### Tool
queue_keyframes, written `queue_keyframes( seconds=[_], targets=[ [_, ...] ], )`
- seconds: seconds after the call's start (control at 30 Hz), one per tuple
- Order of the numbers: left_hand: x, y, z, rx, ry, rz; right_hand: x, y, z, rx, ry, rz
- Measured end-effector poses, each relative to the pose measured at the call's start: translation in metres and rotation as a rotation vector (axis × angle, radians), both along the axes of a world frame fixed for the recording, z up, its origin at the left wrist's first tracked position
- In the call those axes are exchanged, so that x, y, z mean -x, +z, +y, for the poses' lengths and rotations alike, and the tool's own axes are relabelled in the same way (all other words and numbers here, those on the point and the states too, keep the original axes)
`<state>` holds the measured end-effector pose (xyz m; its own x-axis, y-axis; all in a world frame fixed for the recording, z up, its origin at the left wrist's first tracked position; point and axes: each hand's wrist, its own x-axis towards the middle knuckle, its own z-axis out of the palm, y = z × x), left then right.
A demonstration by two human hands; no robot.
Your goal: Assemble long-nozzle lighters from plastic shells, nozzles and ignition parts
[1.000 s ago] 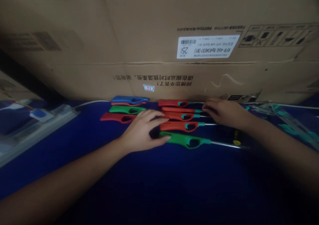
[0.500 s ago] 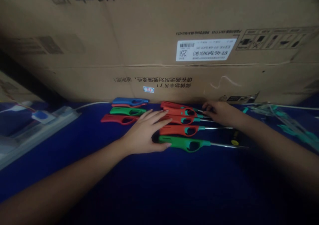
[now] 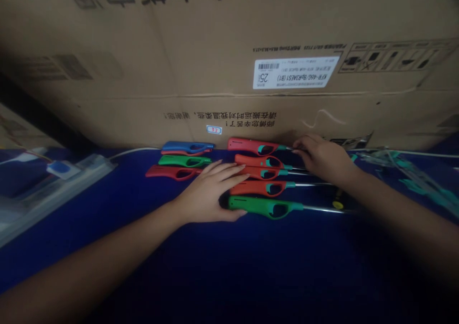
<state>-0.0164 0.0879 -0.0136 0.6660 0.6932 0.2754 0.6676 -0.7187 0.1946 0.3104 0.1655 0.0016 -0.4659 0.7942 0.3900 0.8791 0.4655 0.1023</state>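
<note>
A row of long-nosed lighters lies on the blue cloth [image 3: 229,266]: several red ones [image 3: 256,187] and a green one [image 3: 265,206] nearest me. My left hand [image 3: 210,192] rests flat on the butt ends of their handles, fingers stretched out, thumb against the green lighter. My right hand [image 3: 322,159] is curled over the metal rods and pinches the teal front end of the farthest red lighter [image 3: 251,146], which sits close to the box.
A big cardboard box [image 3: 215,51] walls off the back. A second group of lighters, blue [image 3: 186,146], green [image 3: 182,161] and red [image 3: 168,172], lies to the left. Clear plastic packs lie at far left [image 3: 53,185] and right [image 3: 412,176].
My right hand has shifted the farthest red lighter back toward the box, apart from the others. My left hand has stayed flat on the handle ends.
</note>
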Motion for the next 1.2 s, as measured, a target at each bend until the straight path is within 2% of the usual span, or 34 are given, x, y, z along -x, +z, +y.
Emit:
queue_keyframes(
  seconds=[0.17, 0.47, 0.57, 0.73, 0.87, 0.97, 1.1, 1.2],
  targets=[
    [0.001, -0.001, 0.001, 0.004, 0.002, 0.022, -0.003, -0.004, 0.004, -0.058, 0.053, 0.069],
    [0.001, -0.002, 0.000, 0.002, 0.003, -0.004, -0.004, -0.005, 0.005, -0.047, 0.147, 0.125],
    [-0.001, 0.000, -0.002, -0.047, -0.011, 0.020, -0.002, -0.004, 0.002, -0.033, 0.129, 0.102],
    [-0.010, 0.005, -0.012, -0.133, -0.122, 0.115, -0.002, 0.001, 0.000, 0.102, 0.030, -0.051],
    [-0.019, 0.004, -0.019, -0.131, -0.098, 0.144, -0.009, 0.012, -0.005, 0.305, 0.020, -0.119],
    [-0.025, -0.001, -0.021, -0.159, -0.039, 0.128, -0.014, 0.025, -0.019, 0.348, 0.038, -0.101],
    [-0.031, -0.006, -0.020, -0.179, 0.000, 0.094, -0.019, 0.041, -0.055, 0.377, 0.077, -0.058],
    [-0.032, -0.005, -0.018, -0.158, -0.014, 0.033, -0.022, 0.047, -0.088, 0.550, 0.157, 0.010]
  ],
)
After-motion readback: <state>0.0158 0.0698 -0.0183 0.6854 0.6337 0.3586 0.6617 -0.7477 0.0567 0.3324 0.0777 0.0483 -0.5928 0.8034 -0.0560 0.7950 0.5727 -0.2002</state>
